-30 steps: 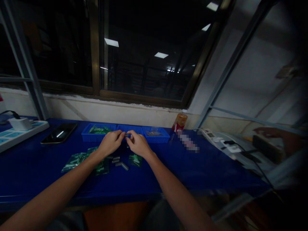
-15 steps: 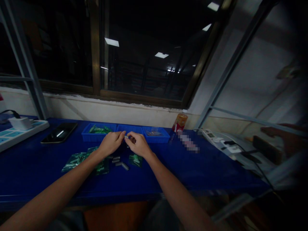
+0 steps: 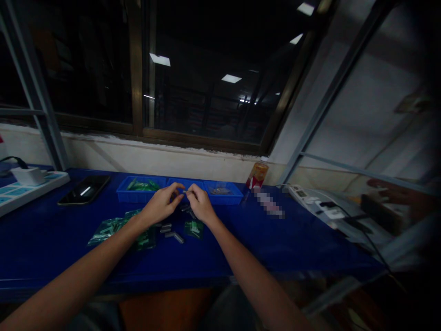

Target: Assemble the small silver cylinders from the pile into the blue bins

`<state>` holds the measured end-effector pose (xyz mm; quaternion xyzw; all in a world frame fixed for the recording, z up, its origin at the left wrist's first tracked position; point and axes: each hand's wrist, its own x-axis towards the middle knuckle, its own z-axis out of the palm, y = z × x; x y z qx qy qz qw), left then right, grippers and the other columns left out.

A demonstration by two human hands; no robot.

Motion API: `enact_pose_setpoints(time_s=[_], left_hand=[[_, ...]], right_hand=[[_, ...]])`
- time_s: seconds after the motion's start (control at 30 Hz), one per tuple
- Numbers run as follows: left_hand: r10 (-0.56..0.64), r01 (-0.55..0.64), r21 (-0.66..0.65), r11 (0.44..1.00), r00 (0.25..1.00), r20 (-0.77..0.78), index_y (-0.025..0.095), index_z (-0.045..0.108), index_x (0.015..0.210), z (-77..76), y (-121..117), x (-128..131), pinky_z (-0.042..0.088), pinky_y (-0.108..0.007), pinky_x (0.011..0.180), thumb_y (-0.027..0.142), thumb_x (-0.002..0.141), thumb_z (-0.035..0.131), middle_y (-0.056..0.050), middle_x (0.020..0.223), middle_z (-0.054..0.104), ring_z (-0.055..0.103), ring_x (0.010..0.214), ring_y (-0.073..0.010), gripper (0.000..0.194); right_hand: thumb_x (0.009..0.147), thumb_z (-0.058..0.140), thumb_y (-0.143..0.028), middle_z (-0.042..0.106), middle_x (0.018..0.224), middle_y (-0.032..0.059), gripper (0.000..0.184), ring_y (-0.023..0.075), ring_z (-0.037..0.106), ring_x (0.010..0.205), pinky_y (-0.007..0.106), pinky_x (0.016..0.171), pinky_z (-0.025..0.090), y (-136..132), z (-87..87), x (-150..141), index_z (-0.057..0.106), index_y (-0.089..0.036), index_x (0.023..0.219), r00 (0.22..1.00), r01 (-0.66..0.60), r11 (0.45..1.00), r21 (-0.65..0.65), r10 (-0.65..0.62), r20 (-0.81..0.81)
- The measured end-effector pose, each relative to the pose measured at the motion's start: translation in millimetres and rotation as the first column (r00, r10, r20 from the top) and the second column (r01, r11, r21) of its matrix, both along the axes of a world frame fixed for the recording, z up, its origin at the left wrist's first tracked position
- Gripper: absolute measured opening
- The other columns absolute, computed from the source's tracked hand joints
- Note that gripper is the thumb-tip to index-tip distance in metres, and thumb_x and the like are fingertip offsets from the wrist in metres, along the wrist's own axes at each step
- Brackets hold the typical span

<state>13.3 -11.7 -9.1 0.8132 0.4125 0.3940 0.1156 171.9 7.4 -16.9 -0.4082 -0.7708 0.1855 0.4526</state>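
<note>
My left hand [image 3: 160,205] and my right hand [image 3: 200,203] meet over the blue table [image 3: 258,239], fingertips pinched together on a small grey metal piece [image 3: 186,192]. Below them lie several loose grey cylinders [image 3: 174,236] and small green packets [image 3: 113,227]. A single green packet [image 3: 193,228] rests by my right wrist. Just behind the hands stand three blue trays: the left one [image 3: 139,189] holds green packets, the right one [image 3: 224,193] holds a clear bag.
A black phone [image 3: 84,189] lies at the left, beside a white board with a small white box [image 3: 29,175]. An orange-labelled bottle [image 3: 257,176] stands right of the trays. A white power strip with cables [image 3: 319,204] lies further right, near another person's hand [image 3: 389,192].
My hands have lifted slightly and shifted a little away from me, with the small piece still pinched between them. The other person's hand at right has moved.
</note>
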Motion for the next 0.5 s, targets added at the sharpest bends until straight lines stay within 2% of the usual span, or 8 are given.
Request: enact_pose_setpoints(time_s=[0.07, 0.17, 0.33, 0.43, 0.5], left_hand=[[-0.051, 0.051, 0.014, 0.999, 0.999, -0.007, 0.02, 0.048, 0.111, -1.4, 0.6, 0.7, 0.041, -0.023, 0.063, 0.03, 0.086, 0.043, -0.001, 0.081, 0.062, 0.058, 0.071, -0.0141, 0.028], [-0.052, 0.052, 0.02, 0.998, 0.999, -0.011, 0.019, 0.05, 0.108, -2.8, 2.3, 0.7, 0.041, -0.023, 0.062, 0.029, 0.085, 0.045, -0.001, 0.08, 0.062, 0.058, 0.071, -0.0142, 0.026], [0.019, -0.019, 0.007, 1.0, 0.998, -0.064, 0.018, 0.053, 0.098, -3.8, 4.7, -1.8, 0.04, -0.024, 0.062, 0.033, 0.086, 0.043, -0.002, 0.076, 0.064, 0.059, 0.069, -0.0159, 0.022], [0.092, -0.093, 0.001, 0.996, 0.988, -0.124, 0.019, 0.055, 0.093, -2.5, 3.9, -2.8, 0.038, -0.024, 0.06, 0.036, 0.088, 0.039, -0.002, 0.073, 0.064, 0.06, 0.068, -0.0168, 0.024], [0.154, -0.155, -0.002, 0.988, 0.977, -0.145, 0.019, 0.055, 0.086, -0.3, 3.1, -3.4, 0.036, -0.024, 0.06, 0.037, 0.089, 0.036, -0.003, 0.072, 0.064, 0.06, 0.067, -0.0169, 0.027]], right_hand=[[0.08, 0.04, -0.03, 0.037, 0.055, -0.0062, 0.019, 0.0091, 0.038, 0.054, 0.022, 0.055, 0.027, 0.2, 0.3, 0.3, 0.04, -0.019, 0.065, 0.999, -0.005, 1.0, -0.004, 0.005, -0.037], [0.079, 0.04, -0.029, 0.036, 0.055, -0.0063, 0.018, 0.0091, 0.038, 0.054, 0.022, 0.054, 0.027, 0.4, 0.0, -0.8, 0.04, -0.019, 0.064, 0.998, -0.016, 1.0, -0.025, 0.014, -0.069], [0.082, 0.039, -0.033, 0.041, 0.054, -0.0051, 0.026, 0.0091, 0.041, 0.055, 0.021, 0.055, 0.029, 1.5, -2.5, -2.9, 0.044, -0.018, 0.062, 0.998, -0.054, 0.993, -0.103, 0.053, -0.017], [0.085, 0.037, -0.04, 0.044, 0.055, -0.0044, 0.032, 0.0091, 0.043, 0.056, 0.021, 0.054, 0.03, 1.7, -3.1, -1.0, 0.046, -0.018, 0.063, 0.998, -0.041, 0.996, -0.08, 0.045, 0.045], [0.085, 0.04, -0.04, 0.047, 0.057, -0.0044, 0.028, 0.0088, 0.044, 0.055, 0.021, 0.054, 0.031, 1.1, -2.5, 1.2, 0.051, -0.018, 0.072, 0.995, -0.038, 0.998, -0.044, 0.042, 0.091]])
